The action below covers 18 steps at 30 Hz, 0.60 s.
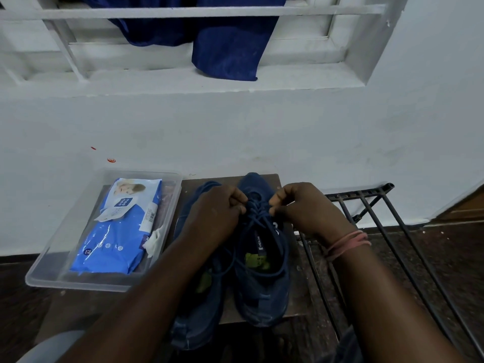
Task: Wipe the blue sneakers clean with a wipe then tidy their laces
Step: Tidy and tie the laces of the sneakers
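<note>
Two blue sneakers stand side by side on a small brown board (230, 314), toes toward the far wall. The right sneaker (262, 289) is fully in view; the left sneaker (195, 310) lies partly under the left forearm. The left hand (217, 210) and right hand (305, 208) meet over the right sneaker's upper eyelets, each with fingers curled, pinching the blue laces (255, 213) between fingertips. Loose lace loops trail toward the near side across the shoe opening. To the left sits a clear plastic tray (47, 260) holding a blue pack of wipes (115, 242) and a crumpled white wipe (156, 241). A black metal rack (387, 231) lies to the right.
</note>
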Motion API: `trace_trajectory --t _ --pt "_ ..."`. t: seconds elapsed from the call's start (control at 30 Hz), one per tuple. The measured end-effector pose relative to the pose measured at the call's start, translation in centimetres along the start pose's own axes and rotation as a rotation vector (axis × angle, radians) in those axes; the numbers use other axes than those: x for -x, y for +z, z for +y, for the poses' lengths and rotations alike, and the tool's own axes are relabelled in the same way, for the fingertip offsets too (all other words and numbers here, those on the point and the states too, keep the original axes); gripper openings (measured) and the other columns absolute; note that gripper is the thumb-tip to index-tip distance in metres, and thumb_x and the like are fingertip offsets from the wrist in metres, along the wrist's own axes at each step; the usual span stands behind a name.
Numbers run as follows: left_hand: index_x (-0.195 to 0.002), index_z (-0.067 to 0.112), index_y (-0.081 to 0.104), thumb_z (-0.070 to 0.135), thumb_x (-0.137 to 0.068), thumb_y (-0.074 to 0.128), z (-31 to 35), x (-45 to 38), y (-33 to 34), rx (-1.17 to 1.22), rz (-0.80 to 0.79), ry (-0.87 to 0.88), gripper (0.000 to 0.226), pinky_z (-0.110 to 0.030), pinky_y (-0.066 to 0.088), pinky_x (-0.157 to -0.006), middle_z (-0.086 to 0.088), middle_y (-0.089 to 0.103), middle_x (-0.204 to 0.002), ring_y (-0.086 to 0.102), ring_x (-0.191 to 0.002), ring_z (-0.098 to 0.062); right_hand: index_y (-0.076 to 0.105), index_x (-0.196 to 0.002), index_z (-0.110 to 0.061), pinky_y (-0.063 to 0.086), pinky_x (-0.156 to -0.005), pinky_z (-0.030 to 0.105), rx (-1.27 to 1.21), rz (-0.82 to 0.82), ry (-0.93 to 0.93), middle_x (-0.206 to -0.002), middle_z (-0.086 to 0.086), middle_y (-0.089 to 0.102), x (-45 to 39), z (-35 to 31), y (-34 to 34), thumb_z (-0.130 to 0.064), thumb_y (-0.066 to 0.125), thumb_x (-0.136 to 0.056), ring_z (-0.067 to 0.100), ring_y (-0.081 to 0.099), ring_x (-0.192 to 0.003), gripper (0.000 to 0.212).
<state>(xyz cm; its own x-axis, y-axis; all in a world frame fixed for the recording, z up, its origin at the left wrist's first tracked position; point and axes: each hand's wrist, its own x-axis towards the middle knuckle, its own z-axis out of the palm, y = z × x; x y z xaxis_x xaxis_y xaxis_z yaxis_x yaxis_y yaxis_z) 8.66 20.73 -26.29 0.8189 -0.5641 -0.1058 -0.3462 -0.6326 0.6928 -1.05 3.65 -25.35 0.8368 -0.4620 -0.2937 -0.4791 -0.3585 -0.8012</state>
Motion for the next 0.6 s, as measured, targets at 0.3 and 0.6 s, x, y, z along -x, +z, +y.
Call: trace_trajectory --t 0.3,0.6 --pt "-0.086 0.032 0.062 0.026 -0.098 0.059 0.2 0.0 0.4 0.021 0.01 0.041 0.014 -0.037 0.06 -0.073 0.011 0.072 -0.076 0.069 -0.072 -0.004 0.066 -0.077 -0.016 0.04 -0.053 0.023 0.011 0.026 -0.051 -0.071 -0.001 0.064 0.1 -0.3 1.9 0.001 0.05 -0.09 0.011 0.051 -0.055 0.026" --pt "-0.079 0.026 0.064 0.027 -0.084 0.076 0.7 1.1 -1.3 -0.151 0.131 0.004 0.014 -0.018 0.035 -0.058 0.012 0.065 -0.078 0.061 -0.074 -0.003 0.074 -0.079 -0.013 0.062 -0.077 0.039 0.046 -0.027 -0.024 -0.075 0.003 0.074 0.2 0.2 -0.6 -0.004 0.075 -0.083 0.018 0.072 -0.073 0.01"
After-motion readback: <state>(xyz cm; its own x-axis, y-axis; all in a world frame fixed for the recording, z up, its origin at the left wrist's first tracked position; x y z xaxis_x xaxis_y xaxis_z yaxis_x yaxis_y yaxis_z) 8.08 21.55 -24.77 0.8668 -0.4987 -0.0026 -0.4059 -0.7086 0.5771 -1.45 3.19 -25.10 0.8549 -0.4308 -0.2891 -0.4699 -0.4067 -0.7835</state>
